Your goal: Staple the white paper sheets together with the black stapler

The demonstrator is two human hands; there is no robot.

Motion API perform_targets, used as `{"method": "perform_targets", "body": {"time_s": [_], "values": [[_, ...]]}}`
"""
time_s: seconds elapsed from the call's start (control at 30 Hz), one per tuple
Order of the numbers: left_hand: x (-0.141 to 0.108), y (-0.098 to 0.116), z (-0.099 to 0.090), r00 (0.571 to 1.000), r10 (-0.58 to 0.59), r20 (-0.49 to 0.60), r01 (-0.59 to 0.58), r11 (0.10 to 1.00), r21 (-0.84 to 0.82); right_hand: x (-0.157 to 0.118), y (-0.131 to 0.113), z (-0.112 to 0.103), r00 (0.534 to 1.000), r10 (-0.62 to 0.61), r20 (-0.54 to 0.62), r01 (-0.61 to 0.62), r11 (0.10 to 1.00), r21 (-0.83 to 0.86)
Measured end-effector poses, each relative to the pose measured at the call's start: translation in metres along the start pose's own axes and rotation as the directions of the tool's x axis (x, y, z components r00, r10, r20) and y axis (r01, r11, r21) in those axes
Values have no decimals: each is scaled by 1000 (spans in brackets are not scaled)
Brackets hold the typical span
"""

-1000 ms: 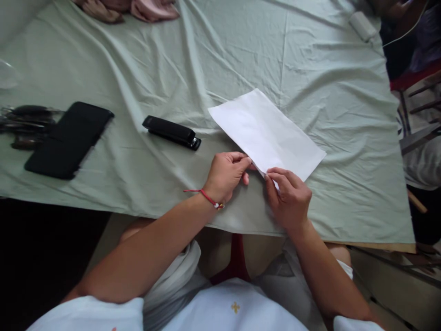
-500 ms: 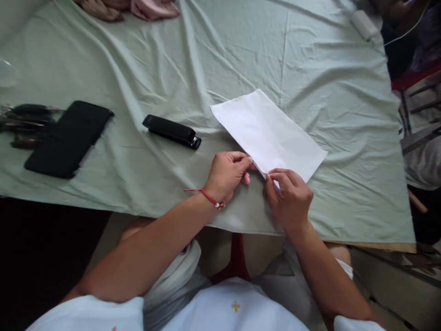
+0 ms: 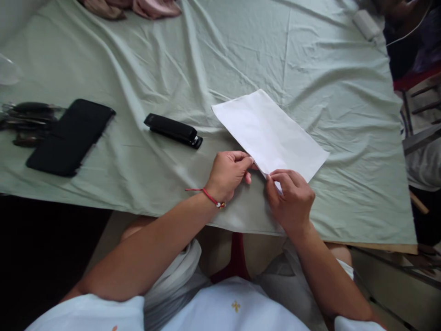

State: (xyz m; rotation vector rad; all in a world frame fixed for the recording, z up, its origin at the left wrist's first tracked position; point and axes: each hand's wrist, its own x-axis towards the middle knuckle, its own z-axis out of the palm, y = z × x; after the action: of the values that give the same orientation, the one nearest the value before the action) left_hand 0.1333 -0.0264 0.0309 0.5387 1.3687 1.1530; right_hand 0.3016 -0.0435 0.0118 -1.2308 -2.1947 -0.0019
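Observation:
White paper (image 3: 268, 126) lies at an angle on the cloth, its near edge lifted slightly between my hands. My left hand (image 3: 230, 172), with a red string bracelet at the wrist, pinches that edge between thumb and forefinger. Close by, my right hand (image 3: 292, 195) pinches the same edge near the paper's lower corner, which curls under the fingers. Whether it is one sheet or several, I cannot tell. A black stapler (image 3: 172, 130) rests to the left of the paper, touched by neither hand.
A pale green cloth (image 3: 151, 179) with wrinkles covers the table. On the left lie a black phone-like case (image 3: 72, 138) and a bunch of keys (image 3: 31, 117). Bunched pinkish fabric (image 3: 155, 7) sits at the back, and a white charger (image 3: 365, 25) with a cable at the far right.
Both hands keep their pinch on the paper's edge, almost still. The whole view has shifted very slightly.

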Motion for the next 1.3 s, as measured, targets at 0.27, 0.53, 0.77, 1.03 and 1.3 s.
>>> {"method": "perform_targets", "body": {"time_s": [0.27,0.53,0.77,1.03,1.3], "values": [[0,1,0,1000,-26,7,26,999,-37,0,-1,1,1000,27,11,-27,1000,4],[3,-8,-1,998,63,2,-63,997,41,1,-2,2,998,64,-7,-64,998,29],[5,-9,-1,996,87,-2,-87,995,56,1,-3,4,998,68,-13,-68,997,-19],[4,-11,-2,997,82,2,-82,996,46,2,-3,4,996,87,-15,-87,996,-24],[5,-11,-1,995,100,-3,-99,993,62,0,-4,3,999,47,-2,-47,999,-5]]}}
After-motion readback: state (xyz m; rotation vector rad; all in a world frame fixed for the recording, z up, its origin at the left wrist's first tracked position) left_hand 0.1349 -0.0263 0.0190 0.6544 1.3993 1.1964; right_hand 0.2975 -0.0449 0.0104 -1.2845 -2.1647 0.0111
